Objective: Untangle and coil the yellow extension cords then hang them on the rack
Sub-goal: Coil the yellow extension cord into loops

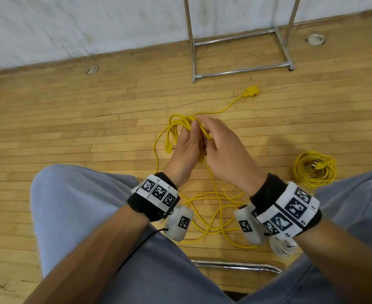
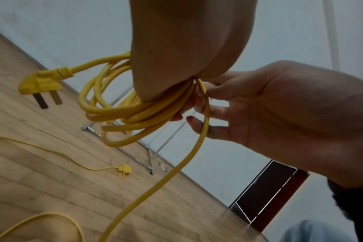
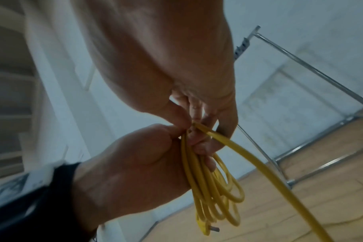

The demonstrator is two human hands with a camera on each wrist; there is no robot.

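Note:
My left hand (image 1: 189, 139) grips a bundle of loops of a yellow extension cord (image 1: 176, 126) held above the floor. Its plug (image 1: 168, 147) hangs from the loops on the left. My right hand (image 1: 210, 133) pinches one strand right beside the left thumb. From there the strand (image 2: 176, 172) drops to a loose tangle (image 1: 213, 216) on the floor between my knees. The cord's socket end (image 1: 252, 92) lies on the floor near the rack (image 1: 239, 72). In the right wrist view the loops (image 3: 213, 188) hang below the left hand (image 3: 135, 163).
A second yellow cord (image 1: 314, 168) lies coiled on the wooden floor at the right. The chrome rack stands against the white wall ahead. A chrome chair bar (image 1: 235, 264) shows below my grey-trousered knees. Round floor sockets (image 1: 92, 69) sit near the wall.

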